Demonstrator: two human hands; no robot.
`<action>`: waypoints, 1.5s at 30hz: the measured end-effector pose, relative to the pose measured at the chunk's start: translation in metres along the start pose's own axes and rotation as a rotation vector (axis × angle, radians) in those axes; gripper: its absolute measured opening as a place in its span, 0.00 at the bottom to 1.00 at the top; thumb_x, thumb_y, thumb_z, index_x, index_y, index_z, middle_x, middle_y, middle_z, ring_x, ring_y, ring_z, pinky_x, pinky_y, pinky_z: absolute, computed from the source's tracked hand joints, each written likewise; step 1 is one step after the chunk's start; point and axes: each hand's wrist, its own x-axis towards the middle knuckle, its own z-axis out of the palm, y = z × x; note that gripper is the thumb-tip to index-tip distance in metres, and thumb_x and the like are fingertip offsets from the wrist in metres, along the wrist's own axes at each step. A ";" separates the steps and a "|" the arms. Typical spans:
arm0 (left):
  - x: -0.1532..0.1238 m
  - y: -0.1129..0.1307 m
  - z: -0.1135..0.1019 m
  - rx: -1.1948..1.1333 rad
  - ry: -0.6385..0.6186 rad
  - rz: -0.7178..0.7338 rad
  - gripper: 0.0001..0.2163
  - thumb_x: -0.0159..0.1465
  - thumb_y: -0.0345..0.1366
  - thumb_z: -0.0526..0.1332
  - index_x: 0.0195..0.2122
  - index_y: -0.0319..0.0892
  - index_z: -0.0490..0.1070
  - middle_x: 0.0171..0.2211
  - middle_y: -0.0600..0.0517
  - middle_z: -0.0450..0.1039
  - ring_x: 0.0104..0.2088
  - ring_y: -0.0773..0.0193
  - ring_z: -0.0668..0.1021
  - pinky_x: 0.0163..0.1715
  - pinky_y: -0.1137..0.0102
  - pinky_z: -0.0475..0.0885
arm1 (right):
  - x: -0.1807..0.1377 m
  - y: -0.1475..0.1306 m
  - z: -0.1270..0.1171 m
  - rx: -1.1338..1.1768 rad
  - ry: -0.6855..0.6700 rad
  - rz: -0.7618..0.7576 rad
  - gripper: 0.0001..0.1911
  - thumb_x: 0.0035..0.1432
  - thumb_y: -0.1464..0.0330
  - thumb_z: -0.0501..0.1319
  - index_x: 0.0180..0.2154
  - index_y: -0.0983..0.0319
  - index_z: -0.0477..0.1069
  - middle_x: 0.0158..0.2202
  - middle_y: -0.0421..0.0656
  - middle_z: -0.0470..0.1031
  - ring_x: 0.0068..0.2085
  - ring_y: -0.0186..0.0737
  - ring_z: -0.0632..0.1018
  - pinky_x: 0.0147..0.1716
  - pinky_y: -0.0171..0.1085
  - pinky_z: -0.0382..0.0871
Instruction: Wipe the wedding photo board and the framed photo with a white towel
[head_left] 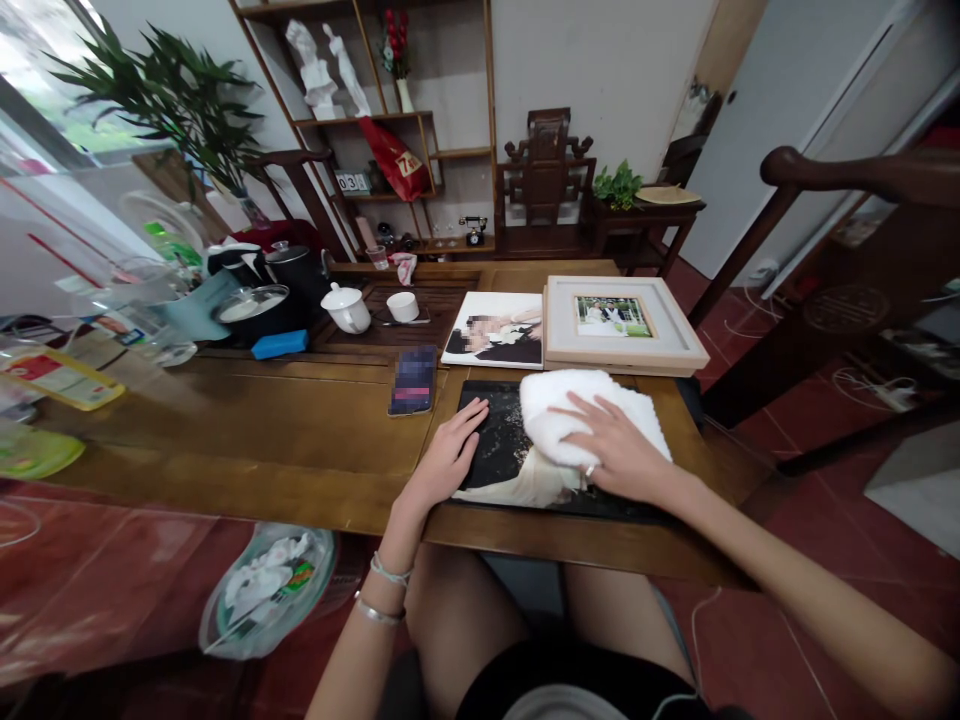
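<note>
A dark photo print (501, 448) lies flat on the wooden table (300, 430) right in front of me. My left hand (444, 460) rests open on its left edge, fingers flat. My right hand (615, 450) lies flat with spread fingers on a folded white towel (570, 410), which covers the right part of the print. A ring shows on one right finger.
Behind the print lie another photo print (496, 330) and a framed picture (621, 322). A phone (413, 380) lies to the left. Tea ware, a white teapot (346, 308) and kettles stand on the far left. A waste bin (268, 588) sits on the floor at my left.
</note>
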 end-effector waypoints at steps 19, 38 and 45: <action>0.001 0.000 0.000 0.013 -0.014 -0.007 0.20 0.69 0.35 0.46 0.61 0.45 0.60 0.64 0.49 0.58 0.65 0.61 0.58 0.64 0.57 0.54 | -0.013 0.004 -0.004 0.044 -0.047 -0.148 0.24 0.44 0.76 0.56 0.45 0.59 0.73 0.64 0.47 0.57 0.66 0.55 0.50 0.60 0.61 0.46; 0.001 0.000 -0.001 0.031 -0.029 -0.019 0.20 0.69 0.35 0.45 0.62 0.44 0.59 0.64 0.48 0.57 0.65 0.61 0.58 0.64 0.56 0.54 | -0.026 -0.035 -0.005 0.144 -0.107 -0.218 0.25 0.41 0.74 0.57 0.44 0.56 0.73 0.65 0.41 0.56 0.67 0.53 0.49 0.62 0.60 0.41; 0.000 -0.001 0.000 0.027 -0.006 0.006 0.20 0.69 0.34 0.46 0.61 0.45 0.59 0.64 0.48 0.58 0.65 0.61 0.58 0.64 0.56 0.54 | 0.004 0.027 0.003 -0.011 0.091 -0.025 0.22 0.48 0.73 0.57 0.47 0.60 0.72 0.61 0.49 0.63 0.65 0.56 0.55 0.58 0.60 0.48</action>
